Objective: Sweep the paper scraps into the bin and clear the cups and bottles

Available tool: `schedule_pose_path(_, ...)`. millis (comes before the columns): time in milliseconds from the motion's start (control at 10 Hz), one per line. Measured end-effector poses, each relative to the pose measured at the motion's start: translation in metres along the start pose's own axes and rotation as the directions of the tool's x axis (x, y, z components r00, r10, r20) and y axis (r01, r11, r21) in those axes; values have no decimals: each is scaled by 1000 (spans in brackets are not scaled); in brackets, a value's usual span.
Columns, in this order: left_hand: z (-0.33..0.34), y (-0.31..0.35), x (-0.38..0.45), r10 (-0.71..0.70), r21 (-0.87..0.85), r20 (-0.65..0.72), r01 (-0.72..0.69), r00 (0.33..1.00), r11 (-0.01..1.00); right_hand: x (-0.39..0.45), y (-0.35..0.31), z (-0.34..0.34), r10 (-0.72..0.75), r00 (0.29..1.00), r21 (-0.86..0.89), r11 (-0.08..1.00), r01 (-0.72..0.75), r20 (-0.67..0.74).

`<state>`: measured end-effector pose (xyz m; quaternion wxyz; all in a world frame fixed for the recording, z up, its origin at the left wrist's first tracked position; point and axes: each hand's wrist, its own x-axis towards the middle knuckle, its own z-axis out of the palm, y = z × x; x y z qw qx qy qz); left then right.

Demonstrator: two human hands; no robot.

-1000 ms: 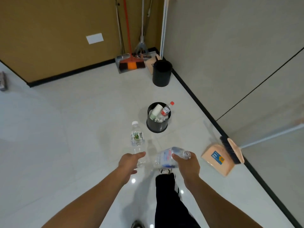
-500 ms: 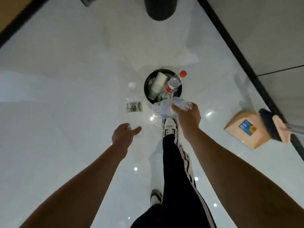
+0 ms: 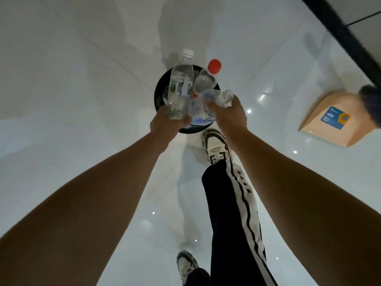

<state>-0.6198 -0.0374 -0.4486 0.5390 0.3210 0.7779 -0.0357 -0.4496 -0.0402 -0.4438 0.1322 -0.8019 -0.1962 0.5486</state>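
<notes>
A round black bin stands on the white floor right under both hands. My left hand grips the base of a clear bottle with a green label and white cap, held over the bin's left side. My right hand grips an uncapped clear bottle with a blue label, lying sideways above the bin's right side. A red-capped bottle sticks up out of the bin between them. No paper scraps or cups show.
An orange dustpan with a blue sticker lies on the floor to the right, a dark brush head beside it. A black skirting strip runs along the wall at the upper right. My shoe stands just behind the bin.
My left hand has picked the green-label bottle up off the floor and brought it over the bin. My right hand has carried its bottle forward over the bin. I stepped closer.
</notes>
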Motion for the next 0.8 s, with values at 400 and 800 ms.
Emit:
schedule_pose_path(400,-105,-47,-126,270,151,-8,-266,963,952,-182,-16,-2,-107,982,-63,993,98,-156)
schedule_pose_path(800,-323,-12,-389,632,340,-96,-572,769,746,-502,-108,-1,-505,850,-131,862,489,-152)
